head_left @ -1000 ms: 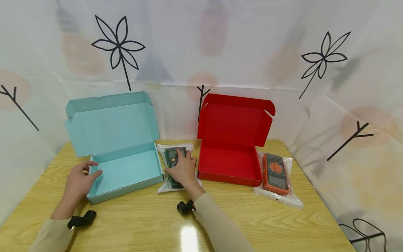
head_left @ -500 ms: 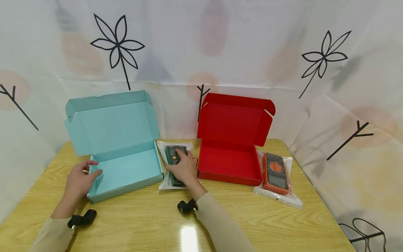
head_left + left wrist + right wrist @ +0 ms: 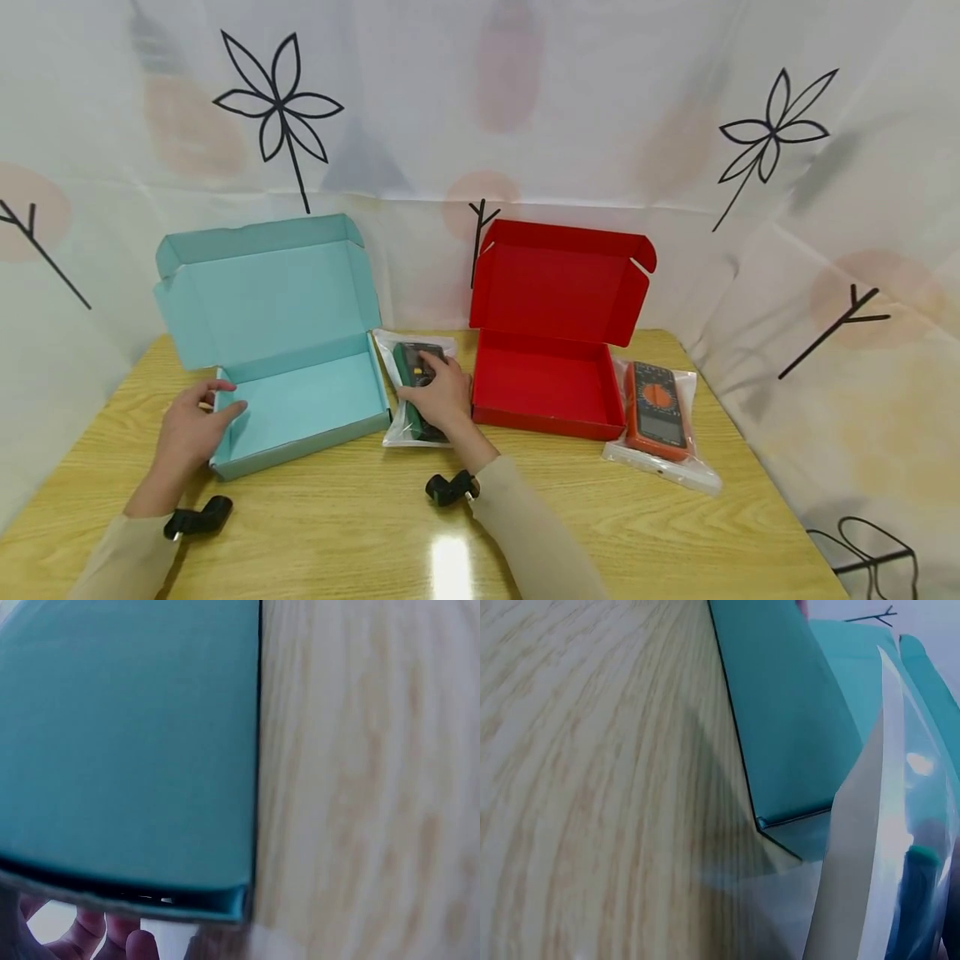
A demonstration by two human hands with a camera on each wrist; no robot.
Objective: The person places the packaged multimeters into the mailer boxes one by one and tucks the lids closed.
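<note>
Near the left edge of the worktop [image 3: 337,542], your left hand [image 3: 189,427] gripped the blue box [image 3: 303,447]; well apart, your right hand [image 3: 442,396] clasped a multimeter [image 3: 410,365] (green, bagged).

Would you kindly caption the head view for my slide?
Left hand holds open blue box; right hand grips bagged green multimeter.

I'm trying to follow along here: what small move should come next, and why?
Probably the right hand should raise the bagged green meter toward the light-blue box: it grips the meter right beside that box, the left hand holds the box's opposite side, and the lid stands open.
</note>
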